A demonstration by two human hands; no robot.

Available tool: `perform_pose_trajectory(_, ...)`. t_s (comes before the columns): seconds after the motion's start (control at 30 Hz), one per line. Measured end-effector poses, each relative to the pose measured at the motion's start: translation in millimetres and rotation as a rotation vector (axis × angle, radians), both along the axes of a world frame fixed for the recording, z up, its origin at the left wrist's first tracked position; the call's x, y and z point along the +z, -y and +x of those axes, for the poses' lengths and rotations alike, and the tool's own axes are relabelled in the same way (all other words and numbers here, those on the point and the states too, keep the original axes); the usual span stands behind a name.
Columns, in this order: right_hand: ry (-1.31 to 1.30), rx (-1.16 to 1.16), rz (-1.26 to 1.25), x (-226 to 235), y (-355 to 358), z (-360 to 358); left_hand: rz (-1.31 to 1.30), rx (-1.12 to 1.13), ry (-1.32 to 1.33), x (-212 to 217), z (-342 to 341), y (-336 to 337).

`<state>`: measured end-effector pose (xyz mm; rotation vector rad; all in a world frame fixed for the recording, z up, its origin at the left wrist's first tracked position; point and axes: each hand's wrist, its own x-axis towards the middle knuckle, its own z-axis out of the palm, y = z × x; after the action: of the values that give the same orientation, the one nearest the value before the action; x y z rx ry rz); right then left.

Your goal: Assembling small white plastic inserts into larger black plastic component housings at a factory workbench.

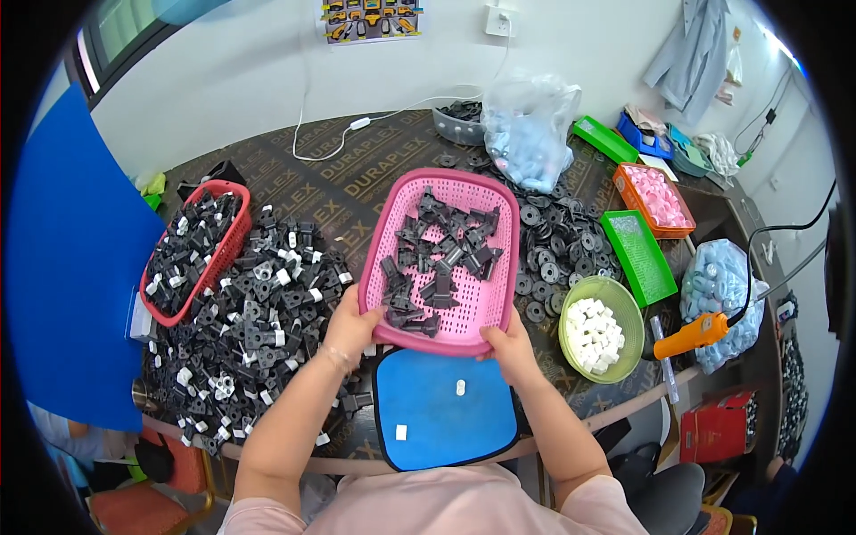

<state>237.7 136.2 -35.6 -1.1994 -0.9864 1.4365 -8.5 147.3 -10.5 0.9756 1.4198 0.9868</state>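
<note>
A pink plastic basket (481, 325) is held by its near rim between my two hands, tilted a little toward me. Several black plastic parts (439, 290) lie loose inside it. My left hand (352, 323) grips the near left corner, thumb over the rim. At the near right corner my right hand (509, 346) pinches the rim in the same way. Just below the basket lies a blue mat (446, 428) with a dark edge. On the mat sit a small white block (400, 432) and a small white piece (461, 388).
A big heap of black-and-white parts (259, 330) spreads at left, beside a red basket (243, 217). Right are black discs (544, 241), a green bowl (635, 352) of white blocks, a green tray (655, 272), an orange electric screwdriver (695, 335) and bagged blue pieces (713, 276).
</note>
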Motion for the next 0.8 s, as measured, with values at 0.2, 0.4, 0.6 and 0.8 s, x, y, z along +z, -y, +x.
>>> perform_pose_trajectory(0.2,-0.013,0.032,0.001,14.3,17.8,9.3,0.154,0.094,0.184,-15.2,11.1,39.7)
perform_pose_trajectory(0.4,-0.072,0.03,-0.093,21.4,30.1,10.1,0.003,0.04,0.264,0.5,6.4,41.7)
perform_pose_trajectory(0.6,-0.088,0.027,-0.021,15.5,39.5,10.4,0.116,0.052,0.337,7.5,10.1,51.5)
perform_pose_trajectory(0.8,-0.054,0.061,0.09,16.4,43.4,11.2,0.167,0.06,0.38,6.3,11.1,57.0)
